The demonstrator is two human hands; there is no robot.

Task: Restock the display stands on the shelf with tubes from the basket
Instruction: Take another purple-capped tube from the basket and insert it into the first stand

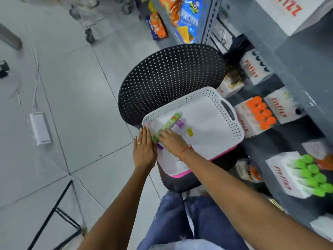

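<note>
Head view. White basket (207, 127) sits mid-frame on a black chair (167, 78). My right hand (173, 141) reaches into its left end, fingers curled round the near end of a green tube (167, 124); a purple tube (179, 123) lies just beside it. My left hand (144, 148) lies flat, fingers straight and together, against the basket's left rim, holding nothing. Shelf (297, 73) runs down the right of the frame, with an orange-capped stand (261, 114) above a green-capped stand (310, 174).

One head-worn view — looking steeply down, close over the basket (212, 112), shelf (261, 29) at right.
</note>
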